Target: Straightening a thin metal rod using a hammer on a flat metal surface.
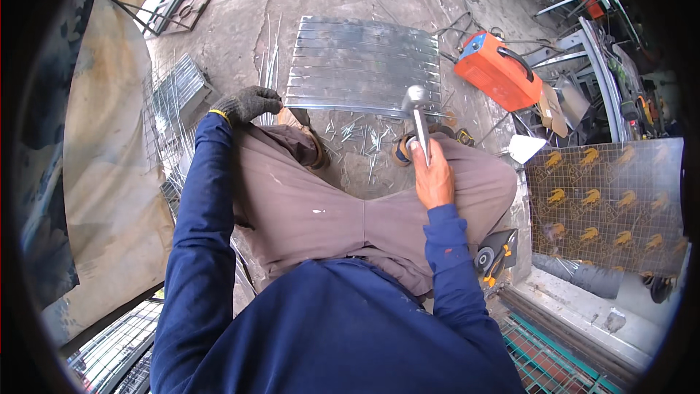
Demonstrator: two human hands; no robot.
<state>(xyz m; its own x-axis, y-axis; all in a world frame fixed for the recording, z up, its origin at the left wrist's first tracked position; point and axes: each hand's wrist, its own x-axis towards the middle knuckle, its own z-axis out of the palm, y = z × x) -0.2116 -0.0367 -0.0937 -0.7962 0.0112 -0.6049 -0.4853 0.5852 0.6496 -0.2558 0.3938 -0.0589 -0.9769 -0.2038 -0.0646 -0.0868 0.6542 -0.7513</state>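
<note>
A grey ribbed metal panel point(362, 66) made of several parallel strips lies in front of my feet. My left hand point(251, 104), in a dark grey knit glove with a yellow cuff edge, has its fingers closed at the panel's near left corner. Bare and wrapped round a metal handle, my right hand point(433, 175) grips a hammer point(421, 125). The hammer's rounded, shiny head point(414, 97) appears over the panel's near right part; whether it touches the metal I cannot tell. Both forearms are in dark blue sleeves.
An orange welding machine point(499, 73) with a black handle and cables stands at the right. Thin metal offcuts point(368, 138) litter the concrete between my shoes. Stacked metal pieces point(182, 95) lie at the left. An angle grinder point(490, 257) sits by my right leg, near a patterned sheet point(605, 204).
</note>
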